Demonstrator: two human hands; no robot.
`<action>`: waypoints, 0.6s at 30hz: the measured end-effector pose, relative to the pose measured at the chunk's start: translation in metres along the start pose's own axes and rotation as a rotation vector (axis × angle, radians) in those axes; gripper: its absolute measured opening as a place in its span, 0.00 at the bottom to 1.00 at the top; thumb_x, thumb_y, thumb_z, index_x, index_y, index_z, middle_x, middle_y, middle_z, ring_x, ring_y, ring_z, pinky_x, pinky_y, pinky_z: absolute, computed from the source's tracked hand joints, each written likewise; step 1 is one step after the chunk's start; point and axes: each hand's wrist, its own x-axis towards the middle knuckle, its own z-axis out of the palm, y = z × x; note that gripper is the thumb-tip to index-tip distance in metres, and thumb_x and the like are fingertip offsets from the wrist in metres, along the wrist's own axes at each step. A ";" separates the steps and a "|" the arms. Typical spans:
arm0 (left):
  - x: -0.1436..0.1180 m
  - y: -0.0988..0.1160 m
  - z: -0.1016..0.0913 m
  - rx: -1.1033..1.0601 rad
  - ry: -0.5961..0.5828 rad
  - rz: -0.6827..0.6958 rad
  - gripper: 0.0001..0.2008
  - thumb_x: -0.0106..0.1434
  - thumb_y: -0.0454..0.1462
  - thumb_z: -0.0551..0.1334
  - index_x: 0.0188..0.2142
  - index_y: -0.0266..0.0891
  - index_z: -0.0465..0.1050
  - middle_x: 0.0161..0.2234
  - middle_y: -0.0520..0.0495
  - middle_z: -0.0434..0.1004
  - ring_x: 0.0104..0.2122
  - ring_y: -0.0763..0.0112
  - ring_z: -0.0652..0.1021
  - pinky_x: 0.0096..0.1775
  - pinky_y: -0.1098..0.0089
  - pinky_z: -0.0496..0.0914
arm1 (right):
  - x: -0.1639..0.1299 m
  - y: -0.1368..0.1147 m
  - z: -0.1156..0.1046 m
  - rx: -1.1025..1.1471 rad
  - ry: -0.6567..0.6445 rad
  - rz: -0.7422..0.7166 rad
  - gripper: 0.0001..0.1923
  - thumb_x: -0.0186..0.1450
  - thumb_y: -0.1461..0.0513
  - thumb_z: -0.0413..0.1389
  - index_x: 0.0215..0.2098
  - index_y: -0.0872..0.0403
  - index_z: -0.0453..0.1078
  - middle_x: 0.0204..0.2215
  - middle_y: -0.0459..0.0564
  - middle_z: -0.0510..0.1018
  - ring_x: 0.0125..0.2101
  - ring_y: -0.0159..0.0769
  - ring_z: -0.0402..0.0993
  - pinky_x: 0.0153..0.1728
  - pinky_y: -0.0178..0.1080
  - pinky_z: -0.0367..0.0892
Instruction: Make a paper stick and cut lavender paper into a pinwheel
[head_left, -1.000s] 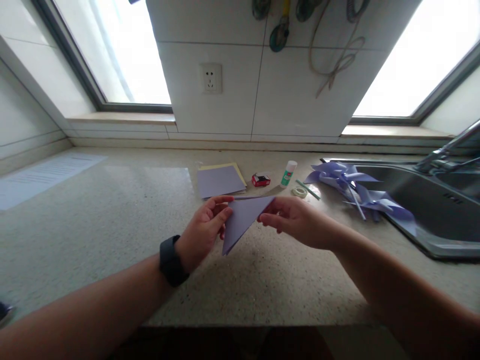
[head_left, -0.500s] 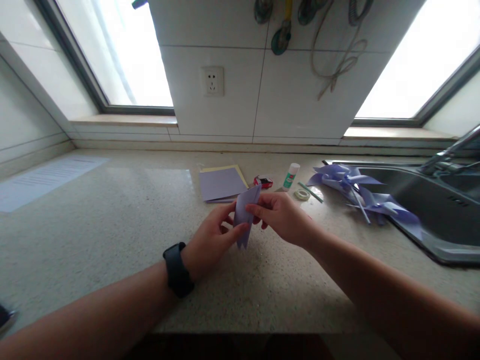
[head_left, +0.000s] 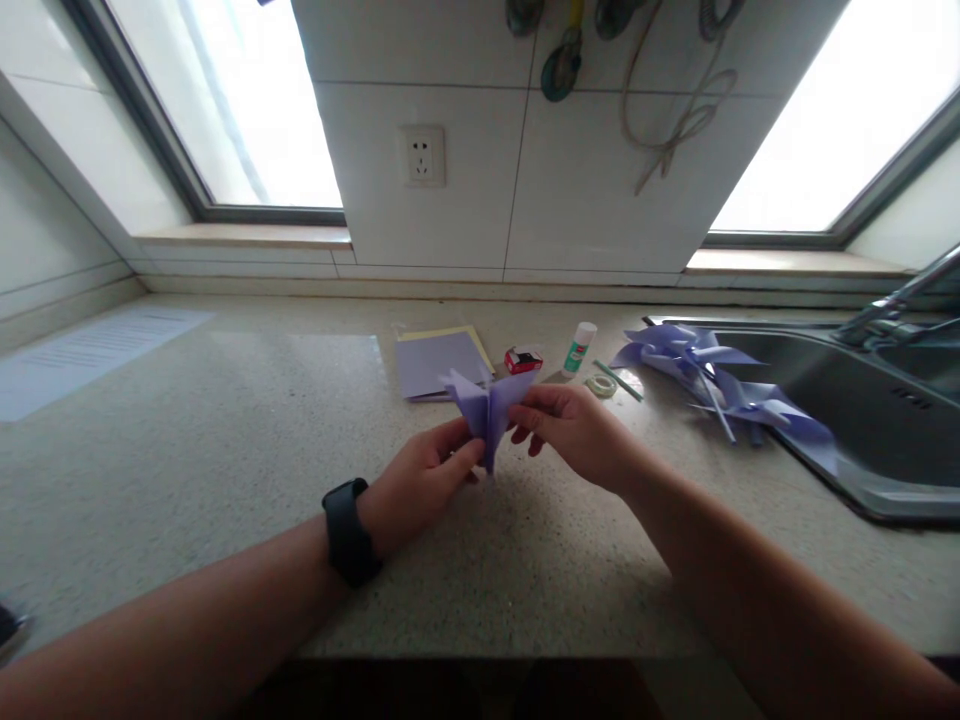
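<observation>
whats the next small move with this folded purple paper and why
Probably lay the purple paper on the counter and press the crease flat: both the left hand and the right hand pinch it in mid-air, its flaps splayed open.

The paper point(head_left: 486, 408) was a lilac sheet, folded and held above the counter between the left hand point(head_left: 420, 485) and the right hand point(head_left: 574, 432). Its two flaps spread up and outward like wings from a pinched centre, and a point hung downward. It seemed creased along the middle.
</observation>
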 end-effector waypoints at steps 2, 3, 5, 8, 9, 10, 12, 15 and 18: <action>0.000 0.000 0.000 -0.036 0.017 -0.028 0.15 0.69 0.45 0.59 0.47 0.39 0.78 0.37 0.45 0.80 0.33 0.68 0.76 0.37 0.66 0.72 | -0.001 -0.002 -0.003 -0.016 0.022 0.017 0.11 0.64 0.54 0.60 0.30 0.54 0.74 0.25 0.48 0.78 0.26 0.31 0.74 0.26 0.35 0.70; 0.001 -0.001 0.000 -0.051 0.022 -0.037 0.16 0.69 0.46 0.60 0.47 0.40 0.78 0.37 0.45 0.80 0.32 0.68 0.76 0.36 0.66 0.72 | -0.001 -0.003 -0.004 -0.023 0.028 0.017 0.11 0.64 0.55 0.60 0.30 0.54 0.74 0.25 0.48 0.78 0.25 0.31 0.74 0.26 0.35 0.70; 0.001 -0.001 0.000 -0.060 0.028 -0.041 0.15 0.68 0.46 0.61 0.48 0.41 0.78 0.36 0.46 0.79 0.32 0.68 0.76 0.35 0.67 0.72 | -0.002 -0.005 -0.004 -0.030 0.033 0.003 0.10 0.64 0.55 0.60 0.30 0.53 0.74 0.25 0.47 0.78 0.26 0.31 0.74 0.26 0.35 0.70; 0.002 0.000 -0.001 0.003 0.040 -0.029 0.14 0.66 0.44 0.64 0.48 0.41 0.77 0.40 0.45 0.80 0.34 0.67 0.77 0.36 0.67 0.72 | -0.002 -0.006 -0.004 -0.023 0.037 -0.030 0.08 0.64 0.57 0.59 0.31 0.54 0.73 0.26 0.47 0.78 0.27 0.31 0.74 0.27 0.34 0.70; 0.002 0.000 -0.002 0.036 0.049 -0.021 0.14 0.65 0.44 0.65 0.47 0.40 0.77 0.41 0.44 0.80 0.36 0.66 0.77 0.37 0.67 0.72 | -0.001 -0.006 -0.004 -0.011 0.037 -0.037 0.07 0.64 0.58 0.59 0.32 0.54 0.73 0.27 0.47 0.78 0.28 0.31 0.75 0.27 0.34 0.70; 0.001 -0.001 -0.002 0.067 0.051 -0.010 0.15 0.64 0.44 0.66 0.48 0.41 0.77 0.43 0.43 0.80 0.39 0.65 0.78 0.38 0.66 0.72 | -0.001 -0.006 -0.004 0.008 0.036 -0.036 0.07 0.64 0.58 0.59 0.32 0.54 0.73 0.28 0.47 0.78 0.28 0.31 0.75 0.28 0.34 0.71; 0.001 -0.002 -0.003 0.110 0.041 0.014 0.20 0.61 0.43 0.70 0.51 0.42 0.75 0.46 0.42 0.80 0.44 0.61 0.78 0.39 0.65 0.73 | -0.001 -0.006 -0.002 0.067 0.035 -0.020 0.08 0.63 0.57 0.60 0.33 0.54 0.72 0.29 0.47 0.78 0.29 0.32 0.77 0.28 0.35 0.73; -0.001 -0.004 -0.002 0.122 0.039 0.033 0.26 0.56 0.43 0.73 0.52 0.43 0.72 0.49 0.42 0.78 0.47 0.59 0.77 0.38 0.65 0.74 | -0.002 -0.005 0.003 0.177 0.043 -0.003 0.11 0.61 0.54 0.63 0.33 0.54 0.70 0.29 0.47 0.78 0.27 0.33 0.78 0.26 0.37 0.76; -0.002 -0.003 0.000 0.115 0.068 0.012 0.21 0.56 0.43 0.73 0.46 0.41 0.73 0.46 0.42 0.79 0.43 0.60 0.78 0.35 0.67 0.74 | -0.002 -0.003 0.008 0.210 0.037 -0.038 0.12 0.60 0.55 0.65 0.35 0.54 0.70 0.29 0.46 0.80 0.25 0.32 0.78 0.24 0.36 0.76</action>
